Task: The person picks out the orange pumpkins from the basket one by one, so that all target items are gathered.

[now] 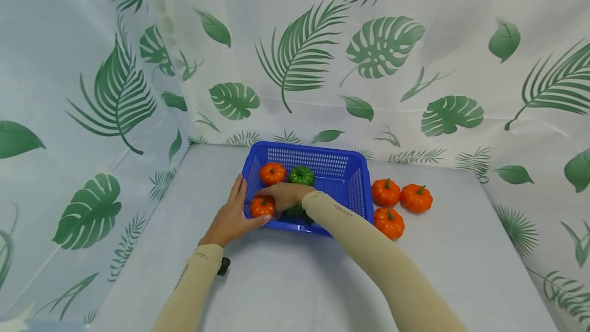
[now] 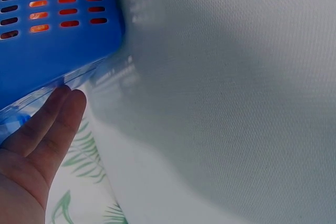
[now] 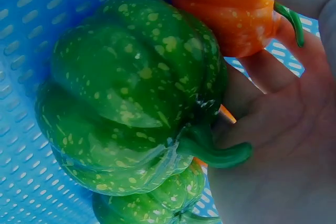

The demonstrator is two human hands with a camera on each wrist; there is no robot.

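Observation:
My right hand (image 1: 287, 196) reaches into the blue plastic basket (image 1: 318, 150) and grips a small orange pumpkin (image 1: 261, 207) by the near-left corner. In the right wrist view, the orange pumpkin (image 3: 226, 11) lies between thumb and fingers. A speckled green pumpkin (image 3: 136, 93) is beside the palm, with another green pumpkin (image 3: 163, 198) partly behind it. My left hand (image 1: 230, 221) rests at the basket's left corner, fingers straight along the outside wall and thumb over the front rim. The left wrist view shows two fingertips (image 2: 73, 103) touching the basket under its rim.
Farther back in the basket sit an orange pumpkin (image 1: 273, 173) and a green pumpkin (image 1: 301, 175). Three orange pumpkins (image 1: 386, 192) lie on the white table (image 1: 276, 281) against or near the basket's right side. Leaf-printed sheets (image 1: 295, 55) hang behind and to the left.

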